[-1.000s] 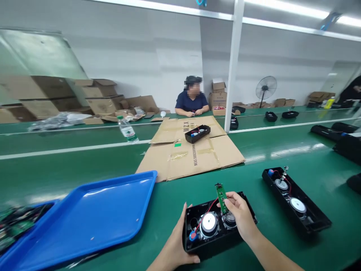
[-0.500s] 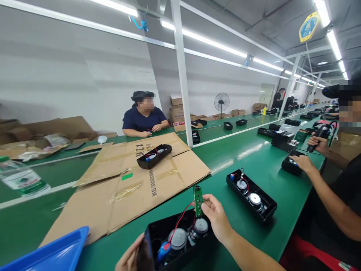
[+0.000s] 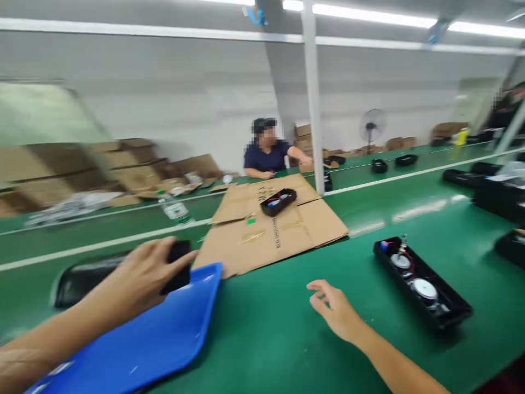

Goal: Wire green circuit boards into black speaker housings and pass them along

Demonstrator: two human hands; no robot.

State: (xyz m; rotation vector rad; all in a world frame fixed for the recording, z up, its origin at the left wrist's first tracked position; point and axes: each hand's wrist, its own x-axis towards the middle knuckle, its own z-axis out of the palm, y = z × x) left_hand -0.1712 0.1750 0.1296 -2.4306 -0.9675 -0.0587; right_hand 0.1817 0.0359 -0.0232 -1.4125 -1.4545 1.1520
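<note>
My left hand [image 3: 150,268] grips a black speaker housing [image 3: 92,278] above the far edge of a blue tray [image 3: 164,323]. The housing's glossy long side shows left of the hand; its inside is out of sight. Over bare green bench surface, my right hand [image 3: 338,312] is empty, with thumb and fingers apart and slightly curled. To its right lies another open black housing [image 3: 445,301] holding two round speakers [image 3: 425,289], a blue part [image 3: 384,245] and red wires. The green circuit board is not visible now.
Flattened cardboard [image 3: 233,254] lies ahead, bearing another open housing [image 3: 279,202]. A water bottle [image 3: 174,209] stands beyond the tray. Across the green bench [image 3: 262,334] sits a co-worker [image 3: 266,156] beside a white post [image 3: 314,109]. More black housings [image 3: 463,178] lie at right.
My view has turned left. The speaker housing has moved leftward in my left hand, over the tray. My right hand no longer holds the circuit board. The co-worker's arm now reaches sideways.
</note>
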